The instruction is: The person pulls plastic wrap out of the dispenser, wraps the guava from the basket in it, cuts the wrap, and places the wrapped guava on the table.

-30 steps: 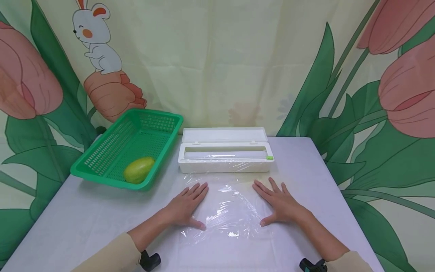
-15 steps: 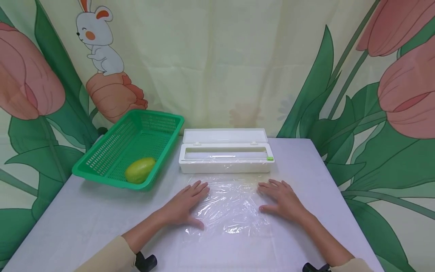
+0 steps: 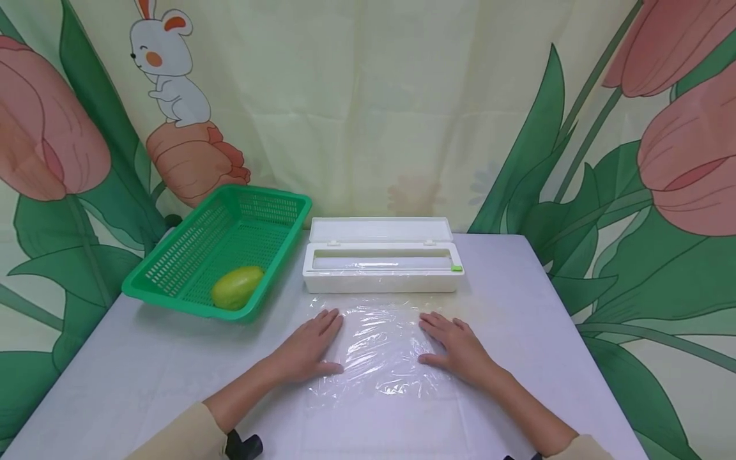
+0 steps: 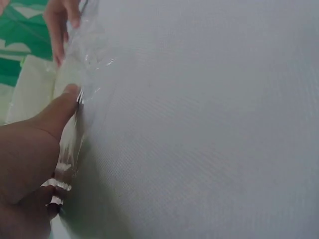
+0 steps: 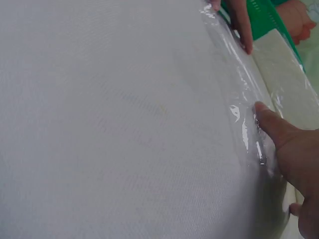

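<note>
Clear plastic wrap (image 3: 379,351) lies wrinkled and shiny over the white cloth, drawn out from a white cling film dispenser (image 3: 379,282) with its lid raised. My left hand (image 3: 307,348) rests on the wrap's left side, fingers straight and thumb spread inward. On the opposite side my right hand (image 3: 460,350) touches the wrap with extended fingers. In the left wrist view the left thumb (image 4: 67,102) presses at the film's edge. The right wrist view shows the right thumb (image 5: 269,119) on the film too, with several fingers hidden.
Left of the dispenser, a green plastic basket (image 3: 190,230) holds a yellow-green oblong fruit (image 3: 237,287). A green slider (image 3: 457,268) sits at the dispenser's right end. Behind the table hangs a printed curtain (image 3: 397,115).
My right hand has shifted inward to the left, its fingers drawn closer together. My left hand has moved slightly left. The film's wrinkles have changed; basket and dispenser stay put.
</note>
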Demonstrator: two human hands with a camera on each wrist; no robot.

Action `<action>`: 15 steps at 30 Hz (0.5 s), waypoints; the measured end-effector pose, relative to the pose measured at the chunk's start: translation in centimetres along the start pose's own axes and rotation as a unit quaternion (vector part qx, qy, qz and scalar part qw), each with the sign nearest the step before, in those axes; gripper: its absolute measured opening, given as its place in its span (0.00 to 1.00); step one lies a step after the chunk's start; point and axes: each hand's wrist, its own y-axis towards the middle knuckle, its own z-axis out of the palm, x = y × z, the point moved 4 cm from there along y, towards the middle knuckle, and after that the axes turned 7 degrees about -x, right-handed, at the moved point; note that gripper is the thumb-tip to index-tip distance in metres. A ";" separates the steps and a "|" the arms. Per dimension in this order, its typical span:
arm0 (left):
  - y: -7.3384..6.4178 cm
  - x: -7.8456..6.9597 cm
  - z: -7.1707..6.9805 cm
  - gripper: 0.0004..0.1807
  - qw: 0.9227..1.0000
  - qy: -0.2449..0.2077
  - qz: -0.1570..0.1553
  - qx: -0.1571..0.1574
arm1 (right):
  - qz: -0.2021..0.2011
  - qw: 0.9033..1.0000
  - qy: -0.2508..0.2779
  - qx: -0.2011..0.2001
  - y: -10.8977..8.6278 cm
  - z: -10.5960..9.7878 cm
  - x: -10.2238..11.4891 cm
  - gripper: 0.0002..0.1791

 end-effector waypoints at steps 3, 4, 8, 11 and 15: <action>0.0 0.3 0.1 0.55 1.000 0.019 0.005 0.020 | 0.005 0.999 -0.023 0.032 -0.4 0.4 -0.1 0.49; 0.0 0.4 0.1 0.56 0.999 0.023 0.006 0.024 | 0.006 0.999 -0.027 0.040 -0.5 0.5 -0.2 0.51; 0.0 0.7 0.1 0.60 0.999 0.032 0.009 0.037 | 0.005 0.998 -0.038 0.059 -0.8 0.7 -0.4 0.58; 0.0 0.9 0.0 0.63 0.998 0.032 0.014 0.044 | 0.004 0.996 -0.051 0.066 -1.0 0.7 -0.6 0.66; -0.1 1.0 -0.1 0.68 0.997 0.040 0.023 0.057 | 0.012 0.994 -0.071 0.080 -1.3 0.7 -0.8 0.74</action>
